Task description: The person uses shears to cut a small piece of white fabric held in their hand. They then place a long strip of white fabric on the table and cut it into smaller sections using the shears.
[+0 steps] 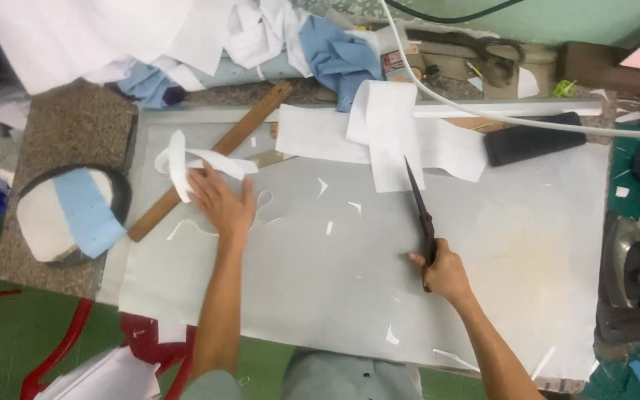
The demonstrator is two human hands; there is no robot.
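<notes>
Far left: grey stone slab (75,126) with round blue-and-white pad (68,213). Next, wooden ruler (212,159) lying aslant on the white bench (320,281). Left hand (224,204) flat, fingers spread, grip open, pressing a curled white paper strip (187,163) just beside the ruler. Small paper scraps (327,207) scattered mid-bench. Right hand (446,272), grip closed around the handles of black scissors (420,211), blades shut, tip touching white folded paper (390,137). Black bar (531,138) further right.

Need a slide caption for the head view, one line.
Right hand holds scissors on a white sheet; left hand rests on white scraps.
</notes>
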